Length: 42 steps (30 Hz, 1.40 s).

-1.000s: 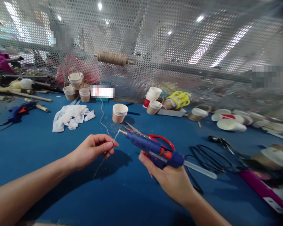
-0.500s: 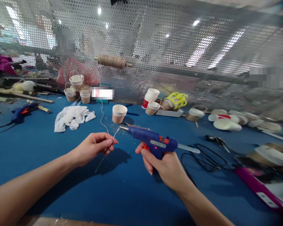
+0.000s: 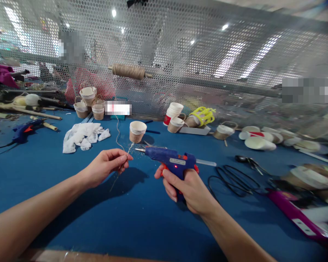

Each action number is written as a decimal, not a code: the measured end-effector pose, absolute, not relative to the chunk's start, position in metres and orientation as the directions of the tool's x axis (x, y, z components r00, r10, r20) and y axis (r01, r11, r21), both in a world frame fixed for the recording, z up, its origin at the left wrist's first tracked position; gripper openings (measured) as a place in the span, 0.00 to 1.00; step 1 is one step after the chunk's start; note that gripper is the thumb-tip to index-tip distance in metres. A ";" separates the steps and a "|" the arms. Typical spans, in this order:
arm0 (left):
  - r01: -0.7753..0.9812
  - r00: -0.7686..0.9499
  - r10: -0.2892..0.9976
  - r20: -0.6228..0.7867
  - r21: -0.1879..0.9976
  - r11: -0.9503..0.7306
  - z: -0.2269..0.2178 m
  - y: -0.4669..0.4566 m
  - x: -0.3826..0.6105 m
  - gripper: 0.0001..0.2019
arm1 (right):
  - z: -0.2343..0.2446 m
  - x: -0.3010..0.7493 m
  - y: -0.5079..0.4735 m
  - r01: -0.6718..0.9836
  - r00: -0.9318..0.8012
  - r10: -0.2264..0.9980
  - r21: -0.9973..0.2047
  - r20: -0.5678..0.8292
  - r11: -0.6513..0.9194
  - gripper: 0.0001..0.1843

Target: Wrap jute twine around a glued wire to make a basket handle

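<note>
Thumb and fingertips of my left hand [image 3: 109,164] pinch a length of twine [image 3: 129,148], its short end pointing up and a tail hanging below. My right hand [image 3: 184,185] is wrapped round the handle of a blue hot glue gun [image 3: 164,156], with fingers at the orange trigger. A red light glows on the gun's side and a clear glue stick [image 3: 206,162] sticks out of its back. The metal nozzle points left, a small gap away from the twine end. Just beyond stands a small paper cup wrapped in brown [image 3: 137,131], upright with a white rim.
A twine spool [image 3: 128,71] hangs on the mesh panel. Small handled cups [image 3: 89,95] stand at back left near white cloth [image 3: 82,136]. Another glue gun [image 3: 27,130] lies far left. Black cable [image 3: 235,182] and a purple power strip [image 3: 292,211] lie right.
The glue gun has tilted and moved slightly left, its nozzle now drawn apart from the twine end. My left hand has shifted slightly left with the twine, its end now lower.
</note>
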<state>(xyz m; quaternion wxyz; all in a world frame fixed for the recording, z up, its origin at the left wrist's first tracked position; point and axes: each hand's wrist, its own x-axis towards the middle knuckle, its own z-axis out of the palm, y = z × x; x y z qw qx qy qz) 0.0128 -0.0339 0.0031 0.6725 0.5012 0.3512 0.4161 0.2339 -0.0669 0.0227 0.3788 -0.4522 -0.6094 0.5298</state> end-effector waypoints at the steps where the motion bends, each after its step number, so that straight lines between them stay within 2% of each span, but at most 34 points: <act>1: -0.192 0.420 0.905 -0.065 0.969 0.158 0.003 -0.034 0.013 0.10 | 0.023 0.234 -0.067 0.126 -0.304 0.953 -0.992 -0.010 0.029 0.13; 5: -0.160 0.478 0.876 -0.070 0.973 0.165 0.003 -0.035 0.014 0.10 | 0.024 0.235 -0.065 0.088 -0.302 0.953 -0.996 -0.026 0.001 0.13; 11: -0.131 0.373 0.925 -0.079 0.982 0.137 0.003 -0.034 0.013 0.11 | 0.026 0.239 -0.062 0.002 -0.356 0.929 -0.994 -0.101 -0.107 0.12; 14: -0.053 0.408 0.907 -0.101 0.990 0.134 0.001 -0.034 0.014 0.11 | 0.030 0.242 -0.060 -0.059 -0.351 0.932 -0.992 -0.084 -0.111 0.11; 19: -0.012 0.561 0.825 -0.062 0.996 0.083 0.007 -0.039 0.013 0.10 | 0.033 0.251 -0.046 -0.100 -0.113 0.990 -0.990 -0.084 -0.095 0.12; 21: -0.049 0.538 0.843 -0.028 0.997 0.064 0.009 -0.041 0.012 0.09 | 0.030 0.255 -0.040 -0.036 -0.042 0.992 -0.992 -0.119 -0.120 0.13; 26: -0.128 0.416 0.909 -0.003 0.990 0.062 0.010 -0.037 0.009 0.08 | 0.019 0.260 -0.025 0.071 -0.033 0.953 -0.952 -0.300 -0.297 0.11; 32: -0.102 0.424 0.905 -0.014 0.993 0.063 0.009 -0.036 0.010 0.08 | 0.015 0.279 0.016 0.138 0.090 0.958 -0.949 -0.273 -0.283 0.08; 38: -0.059 0.428 0.904 -0.006 0.998 0.034 0.004 -0.033 0.011 0.09 | 0.013 0.294 0.053 0.387 0.143 0.944 -0.861 -0.299 -0.331 0.12; 42: -0.044 0.422 0.907 0.005 0.999 0.015 0.000 -0.031 0.011 0.09 | 0.012 0.293 0.061 0.554 0.203 0.949 -0.771 -0.240 -0.314 0.16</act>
